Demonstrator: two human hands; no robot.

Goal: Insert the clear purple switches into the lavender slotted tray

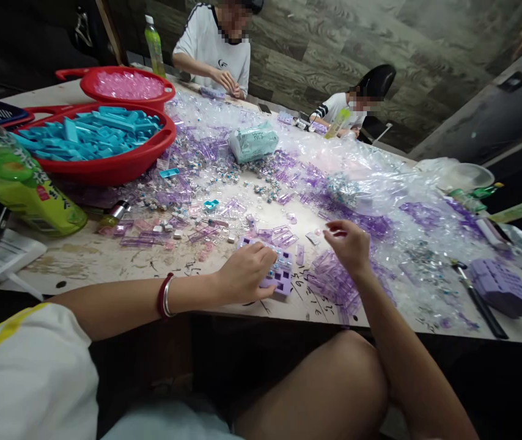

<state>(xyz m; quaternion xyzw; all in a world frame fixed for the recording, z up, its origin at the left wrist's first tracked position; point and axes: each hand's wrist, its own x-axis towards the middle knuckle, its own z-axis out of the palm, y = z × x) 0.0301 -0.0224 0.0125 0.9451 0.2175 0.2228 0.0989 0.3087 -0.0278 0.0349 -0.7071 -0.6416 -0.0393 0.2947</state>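
Littered table (91, 260); red basin (109, 173) of blue pieces (100, 131), upper left. Left hand (248, 270) on purple block (287, 264), grip unclear; right hand (351, 245) half-curled, can't tell if pinching.

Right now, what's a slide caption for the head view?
Left hand on a lilac block with square holes, right hand near translucent purple plastic pieces.

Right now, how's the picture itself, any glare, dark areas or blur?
Head view: pale glare washes over the clear plastic toward the right; head view: the space beneath the table sinks to near black; head view: wide-angle distortion seems to stretch the large bottle at the left edge; head view: clear purple pieces near the right hand blend together, individual edges hard to tell.
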